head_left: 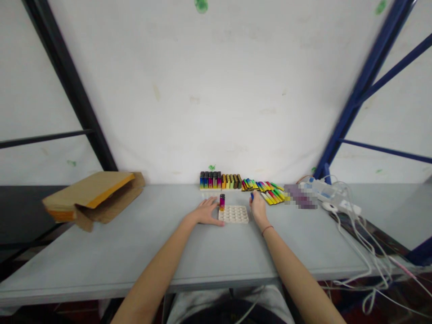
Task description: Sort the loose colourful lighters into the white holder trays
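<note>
A white moulded tray with rows of round holes [233, 214] lies on the grey table [135, 252], just in front of me. My left hand [205, 211] rests flat on the table with its fingertips against the tray's left edge, holding nothing. A pink and yellow gradient lighter [222, 202] stands upright at the tray's back left corner. My right hand [258, 207] is to the right of the tray, its fingers pinching a small blue object [252, 196], mostly hidden and probably a lighter.
Several lighters stand in a tight row [220, 180] along the back edge, with more lying in a loose heap [263, 190] to their right. A blurred purple patch [300, 196], a power strip [320, 190] and white cables [357, 238] occupy the right. A brown cardboard envelope [94, 198] lies at the left.
</note>
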A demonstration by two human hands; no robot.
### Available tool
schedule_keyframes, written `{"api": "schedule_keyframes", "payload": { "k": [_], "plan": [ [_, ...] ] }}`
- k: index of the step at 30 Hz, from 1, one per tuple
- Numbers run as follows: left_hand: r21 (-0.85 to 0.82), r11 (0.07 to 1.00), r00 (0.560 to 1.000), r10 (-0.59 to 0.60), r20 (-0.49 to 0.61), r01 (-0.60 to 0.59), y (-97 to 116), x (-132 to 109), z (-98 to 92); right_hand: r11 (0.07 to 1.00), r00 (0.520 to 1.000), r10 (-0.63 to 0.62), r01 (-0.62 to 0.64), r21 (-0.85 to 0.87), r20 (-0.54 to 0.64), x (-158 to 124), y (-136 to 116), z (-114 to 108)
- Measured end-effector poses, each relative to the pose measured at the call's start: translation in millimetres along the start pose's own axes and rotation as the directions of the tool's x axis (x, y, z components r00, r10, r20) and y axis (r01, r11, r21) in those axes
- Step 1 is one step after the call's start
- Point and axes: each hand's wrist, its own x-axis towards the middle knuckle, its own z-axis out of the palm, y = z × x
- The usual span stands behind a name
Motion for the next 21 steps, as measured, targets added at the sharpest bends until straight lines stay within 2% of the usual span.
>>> {"api": "schedule_keyframes", "payload": {
  "k": [3,7,11,15,17,21],
  "plan": [
    [0.004,1.000,1.000,-0.002,-0.005,0.002,0.2,0.6,0.9,0.947,0.981,-0.181,0.194,-0.256,0.074,-7.0,-5.8,-0.7],
    [0.005,1.000,1.000,-0.009,-0.022,0.009,0.5,2.2,3.2,0.819,0.912,-0.369,0.410,-0.401,0.178,-11.2,-13.3,1.9],
    [0.012,1.000,0.999,-0.003,-0.051,0.003,1.0,2.8,4.6,0.683,0.803,-0.562,0.586,-0.437,0.199,-12.8,-18.2,4.7],
    [0.003,1.000,0.999,-0.015,-0.052,0.015,0.7,2.8,5.1,0.655,0.727,-0.655,0.683,-0.323,0.208,-17.7,-24.4,8.2],
    [-0.003,1.000,0.998,-0.011,-0.059,0.011,-0.2,3.1,5.7,0.700,0.737,-0.641,0.676,-0.230,0.214,-20.5,-27.0,11.0],
    [-0.011,1.000,0.997,0.008,-0.070,-0.009,-2.3,3.7,7.3,0.848,0.844,-0.497,0.522,-0.096,0.202,-25.1,-28.6,17.1]
  ]
}}
